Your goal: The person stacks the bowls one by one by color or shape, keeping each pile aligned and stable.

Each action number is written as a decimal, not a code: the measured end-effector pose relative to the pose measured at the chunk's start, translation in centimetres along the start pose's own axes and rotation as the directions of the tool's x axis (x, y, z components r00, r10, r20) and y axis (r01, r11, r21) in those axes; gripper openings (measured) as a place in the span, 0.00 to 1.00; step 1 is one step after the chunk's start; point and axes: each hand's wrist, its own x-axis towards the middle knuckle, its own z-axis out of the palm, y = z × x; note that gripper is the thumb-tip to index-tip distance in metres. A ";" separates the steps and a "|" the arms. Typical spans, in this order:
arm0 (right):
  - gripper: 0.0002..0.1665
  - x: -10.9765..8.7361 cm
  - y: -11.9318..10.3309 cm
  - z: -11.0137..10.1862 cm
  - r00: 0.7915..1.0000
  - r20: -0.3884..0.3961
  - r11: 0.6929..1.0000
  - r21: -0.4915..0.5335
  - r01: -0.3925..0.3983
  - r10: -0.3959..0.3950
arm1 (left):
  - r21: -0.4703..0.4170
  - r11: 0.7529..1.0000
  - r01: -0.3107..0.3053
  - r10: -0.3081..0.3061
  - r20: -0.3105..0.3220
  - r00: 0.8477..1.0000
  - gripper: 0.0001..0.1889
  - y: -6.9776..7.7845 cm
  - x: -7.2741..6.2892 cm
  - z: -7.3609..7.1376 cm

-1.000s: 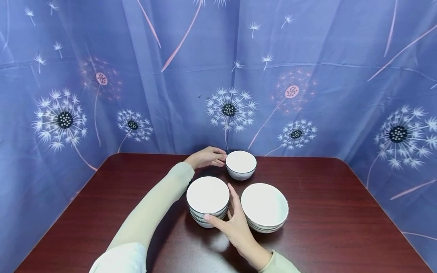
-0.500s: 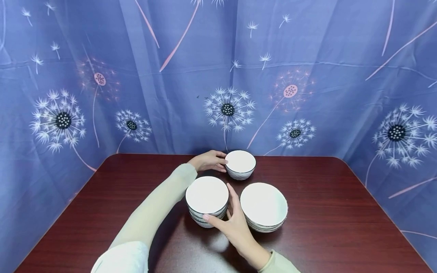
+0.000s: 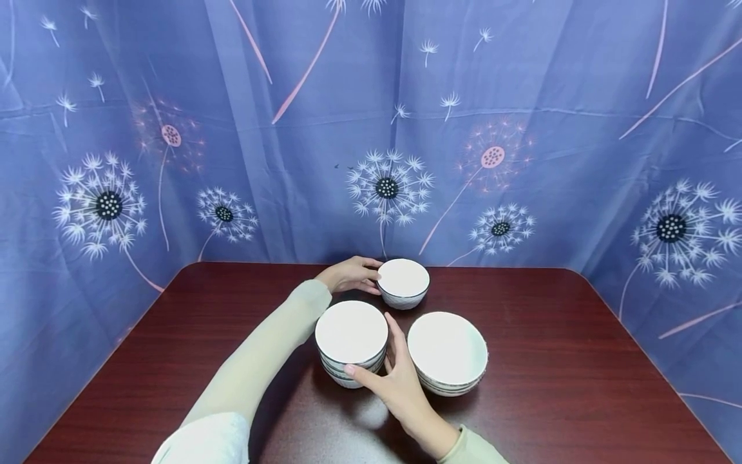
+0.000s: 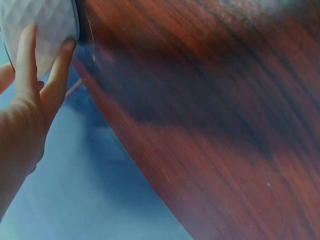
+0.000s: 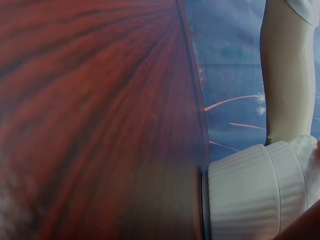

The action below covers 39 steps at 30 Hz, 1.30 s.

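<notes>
At the back of the table in the head view stands a single white bowl [image 3: 404,298] with a dark rim. My left hand [image 3: 350,274] holds its left side. The left wrist view has the fingers of this left hand [image 4: 30,107] spread on the textured outside of the bowl [image 4: 52,17]. Nearer to me is a stack of white, dark-rimmed bowls [image 3: 351,335]. My right hand [image 3: 400,386] grips that stack, thumb at the front and fingers along the right side. The right wrist view has the stacked bowls [image 5: 245,190] sideways at its lower right.
Just right of my right hand stands another stack of wider, pale bowls [image 3: 447,351]. All the bowls stand on a dark red wooden table [image 3: 556,374]. A blue curtain [image 3: 301,161] with dandelion prints hangs along the table's back and sides.
My left fingers have come into hold at the single bowl's side, and the bowl has shifted slightly left and nearer to me. My right hand and both stacks stay in place.
</notes>
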 end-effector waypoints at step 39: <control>0.60 -0.1 -0.1 0.2 0.999 0.002 0.999 0.026 0.037 -0.037 | -0.136 0.985 -0.108 0.071 -0.248 0.966 0.30 3.2 -7.5 -3.0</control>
